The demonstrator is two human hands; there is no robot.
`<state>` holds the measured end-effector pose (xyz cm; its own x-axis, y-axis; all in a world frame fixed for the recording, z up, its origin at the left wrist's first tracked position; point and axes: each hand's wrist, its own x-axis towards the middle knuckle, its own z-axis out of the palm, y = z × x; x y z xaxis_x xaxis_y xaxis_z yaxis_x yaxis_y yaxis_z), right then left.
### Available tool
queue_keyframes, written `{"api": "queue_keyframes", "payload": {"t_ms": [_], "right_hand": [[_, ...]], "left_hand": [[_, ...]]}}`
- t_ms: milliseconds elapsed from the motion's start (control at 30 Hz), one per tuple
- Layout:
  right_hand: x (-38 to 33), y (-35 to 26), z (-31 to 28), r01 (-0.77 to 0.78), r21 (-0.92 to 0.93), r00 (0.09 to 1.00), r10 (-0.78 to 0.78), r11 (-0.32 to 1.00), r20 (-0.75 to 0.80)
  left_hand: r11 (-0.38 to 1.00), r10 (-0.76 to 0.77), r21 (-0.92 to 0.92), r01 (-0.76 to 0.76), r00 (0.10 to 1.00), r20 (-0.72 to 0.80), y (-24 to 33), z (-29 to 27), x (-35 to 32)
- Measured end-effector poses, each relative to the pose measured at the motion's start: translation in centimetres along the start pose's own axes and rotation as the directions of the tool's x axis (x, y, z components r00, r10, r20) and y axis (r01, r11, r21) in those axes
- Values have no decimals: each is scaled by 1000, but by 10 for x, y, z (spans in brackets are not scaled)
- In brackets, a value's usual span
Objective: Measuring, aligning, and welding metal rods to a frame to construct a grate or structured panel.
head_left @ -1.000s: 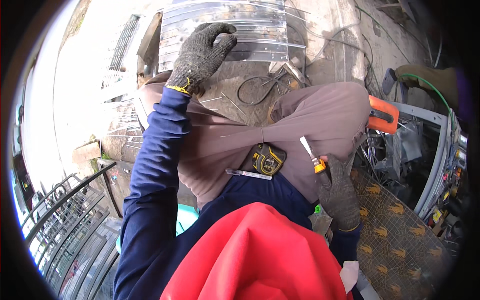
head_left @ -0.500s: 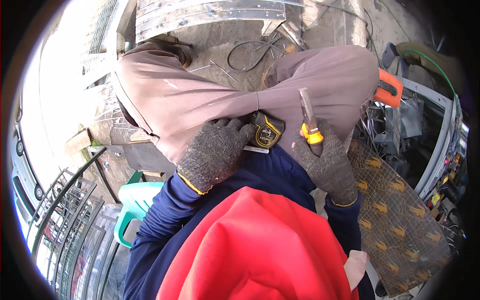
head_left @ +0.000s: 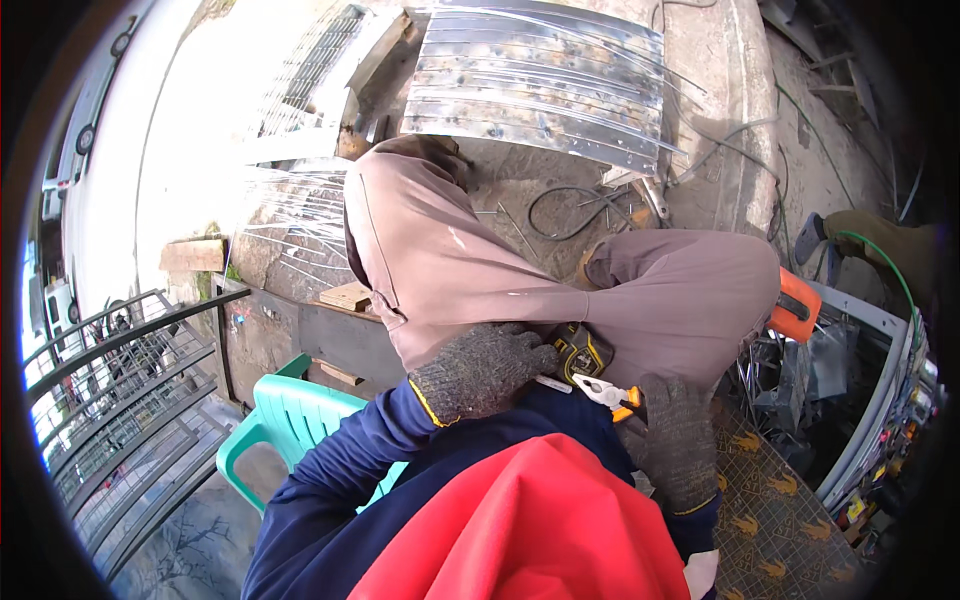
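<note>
Here's the right hand point(head_left: 678, 440), in a dark grey knit glove, gripping the pliers point(head_left: 605, 393) by their handles low over the lap, the pale metal head aimed left and an orange-yellow collar showing just ahead of the fingers. Across from it, the left hand point(head_left: 485, 370), gloved to match with a yellow cuff, lies palm down over the lap, fingers bent; whether it has anything pinched underneath, I cannot tell. Right at those fingertips sits the black-and-yellow tape measure point(head_left: 584, 352), and below them pokes out a slim white marker point(head_left: 554, 384), partly covered by the hand.

Moving outward, the brown trousers point(head_left: 470, 260) spread wide at the knees, and a bright red cloth point(head_left: 520, 530) fills the lower middle over navy sleeves. By the right knee, an orange tool point(head_left: 797, 305); below that, a dark board point(head_left: 775, 510) with a gold pattern. A turquoise plastic chair point(head_left: 305, 412) shows at left, near a dark metal railing point(head_left: 140, 341). Up top, beyond the legs, thin rods lie across a slatted metal tabletop point(head_left: 530, 125), and a black cable point(head_left: 535, 215) loops on the floor just this side of it.
</note>
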<state>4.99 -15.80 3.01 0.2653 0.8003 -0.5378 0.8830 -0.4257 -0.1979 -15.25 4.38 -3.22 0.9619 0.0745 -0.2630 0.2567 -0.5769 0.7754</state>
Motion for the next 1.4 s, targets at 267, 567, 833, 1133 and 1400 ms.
{"api": "queue_keyframes", "payload": {"t_ms": [267,567,833,1133,1400], "right_hand": [[7,-9,14,206,-9,976,-206,979,-74],[10,-1,13,268,-80,957,-275,960,-91],[40,-6,7,302,36,933,-287,953,-215],[63,-13,-1,511,44,832,-481,858,-277],[83,-16,-53,431,471,891,-281,769,-357]], "left_hand": [[987,-86,138,81,996,36,1,8,-13],[943,-131,312,111,990,44,12,-6,-36],[934,-101,332,136,988,-120,18,-35,-45],[967,-101,212,140,977,-187,10,-10,-34],[953,-116,258,157,979,-166,18,-18,-26]]}}
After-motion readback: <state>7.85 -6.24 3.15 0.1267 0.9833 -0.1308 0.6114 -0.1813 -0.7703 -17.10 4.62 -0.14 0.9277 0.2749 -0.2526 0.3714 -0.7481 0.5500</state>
